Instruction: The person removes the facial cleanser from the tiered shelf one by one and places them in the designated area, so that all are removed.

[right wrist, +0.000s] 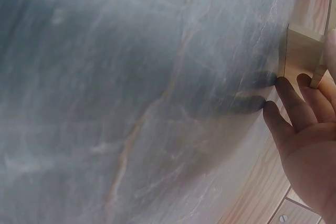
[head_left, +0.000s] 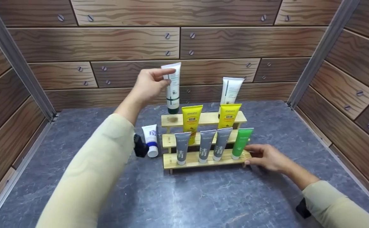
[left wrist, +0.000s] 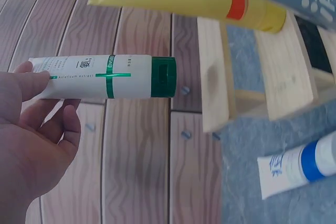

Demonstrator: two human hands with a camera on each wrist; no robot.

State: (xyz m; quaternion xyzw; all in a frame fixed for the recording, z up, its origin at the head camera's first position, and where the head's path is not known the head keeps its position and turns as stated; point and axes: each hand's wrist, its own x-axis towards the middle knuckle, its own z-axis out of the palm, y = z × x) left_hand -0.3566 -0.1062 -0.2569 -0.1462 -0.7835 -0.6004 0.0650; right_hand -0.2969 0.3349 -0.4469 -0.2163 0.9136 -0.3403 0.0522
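Note:
My left hand [head_left: 151, 84] pinches a white squeeze tube [left wrist: 79, 77] near its crimped end, between thumb and fingers. The tube hangs upright, its dark green cap [left wrist: 164, 77] pointing down, just above the left end of the top step of a three-step wooden rack [head_left: 205, 163]. At the rack's lower right end, my right hand [head_left: 268, 157] holds the bottom step, thumb at the front corner and fingers by the side. A green tube [head_left: 242, 143] stands closest to that hand. In the right wrist view, the fingertips [right wrist: 281, 82] reach the rack's wooden end [right wrist: 302, 48].
On the rack stand several grey tubes [head_left: 182, 147] in front, two yellow tubes [head_left: 191, 117] on the middle step and another white tube [head_left: 231, 90] at the top right. Left of the rack, a white tube with a blue band [head_left: 150, 139] lies on the grey marbled table [head_left: 184, 199]. Wood-patterned walls [head_left: 133, 44] enclose it.

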